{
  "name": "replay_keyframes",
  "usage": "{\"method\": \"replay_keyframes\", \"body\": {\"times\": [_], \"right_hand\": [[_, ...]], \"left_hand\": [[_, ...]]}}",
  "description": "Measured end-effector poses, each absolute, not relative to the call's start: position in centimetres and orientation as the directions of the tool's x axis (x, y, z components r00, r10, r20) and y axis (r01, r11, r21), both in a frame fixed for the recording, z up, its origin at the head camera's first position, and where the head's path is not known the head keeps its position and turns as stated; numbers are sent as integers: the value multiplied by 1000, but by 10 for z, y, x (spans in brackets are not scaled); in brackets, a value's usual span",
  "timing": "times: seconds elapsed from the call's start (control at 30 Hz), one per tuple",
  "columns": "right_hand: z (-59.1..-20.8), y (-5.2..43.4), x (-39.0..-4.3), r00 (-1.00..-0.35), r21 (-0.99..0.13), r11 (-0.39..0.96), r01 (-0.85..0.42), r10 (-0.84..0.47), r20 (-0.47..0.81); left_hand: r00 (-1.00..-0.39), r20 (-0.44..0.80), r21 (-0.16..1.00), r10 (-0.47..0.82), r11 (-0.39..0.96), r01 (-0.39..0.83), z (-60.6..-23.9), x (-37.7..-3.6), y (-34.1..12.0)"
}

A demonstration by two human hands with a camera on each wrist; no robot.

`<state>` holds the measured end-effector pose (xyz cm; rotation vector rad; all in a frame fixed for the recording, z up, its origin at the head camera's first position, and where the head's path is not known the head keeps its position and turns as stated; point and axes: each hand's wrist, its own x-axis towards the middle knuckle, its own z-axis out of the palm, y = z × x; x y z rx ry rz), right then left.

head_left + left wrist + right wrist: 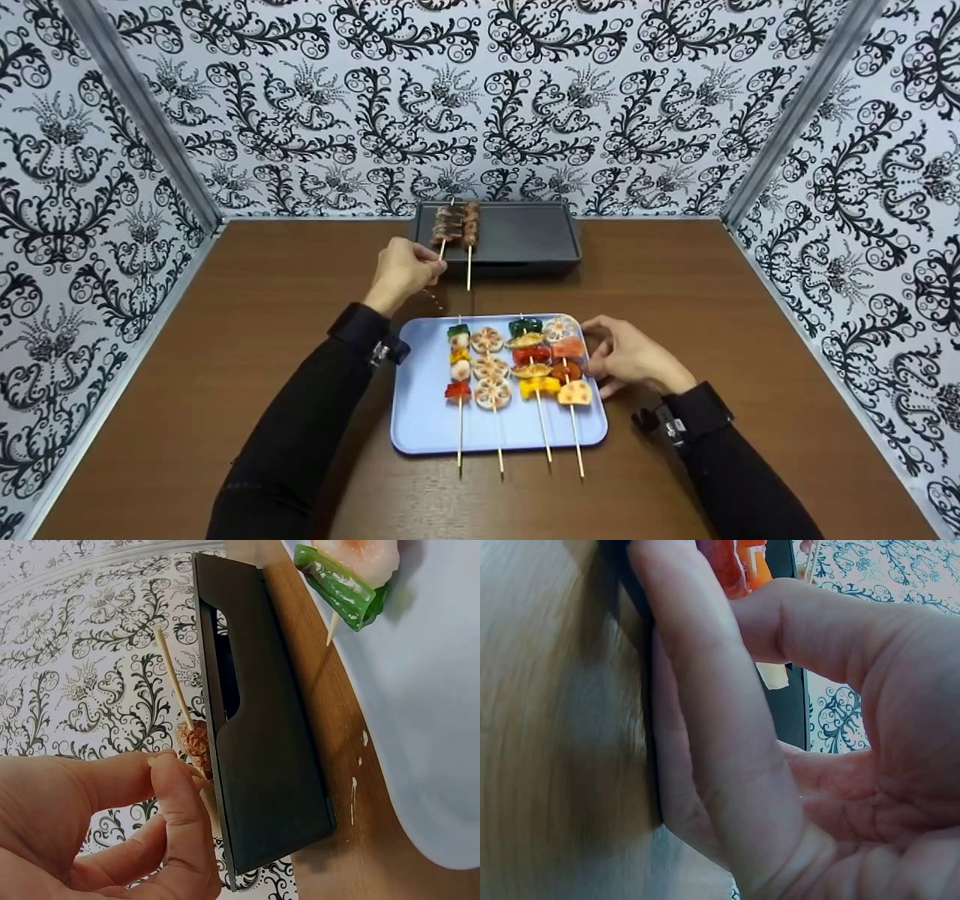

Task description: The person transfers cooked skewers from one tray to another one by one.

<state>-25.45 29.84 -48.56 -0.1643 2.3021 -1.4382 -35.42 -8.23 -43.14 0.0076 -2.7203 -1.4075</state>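
The left hand (405, 268) reaches forward over the bench (262, 337) to the near end of the left meat skewer (445, 223). Its grip is narrow: thumb and forefinger (176, 787) pinch the bare stick just short of the meat. The skewer's long axis runs away from the person, the meat end lying on the dark griddle (517, 232) at the far edge of the bench and the stick end pointing back toward the hand. A second meat skewer (470, 225) lies parallel, just beside it to the right.

Nearer the person sits the blue tray (420, 420) with four vegetable skewers (491, 367), sticks pointing toward the person and overhanging the near rim.

The right hand (630, 358) rests at the tray's right edge, fingers loosely curved and touching the rightmost skewer's food; whether it actually grasps anything cannot be told.

No brand, label or legible writing is visible.
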Motion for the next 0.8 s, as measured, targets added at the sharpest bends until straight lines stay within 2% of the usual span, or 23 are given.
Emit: {"method": "replay_keyframes", "body": {"times": [0.53,0.8], "right_hand": [[-483,297,-253,-906,-875,465,139,-297,-301],[-483,297,-253,-904,-877,459,139,-302,-301]], "left_hand": [[-999,9,880,-53,474,-18,-431,-351,-84],[-998,26,897,-49,441,2,-431,-348,-87]]}}
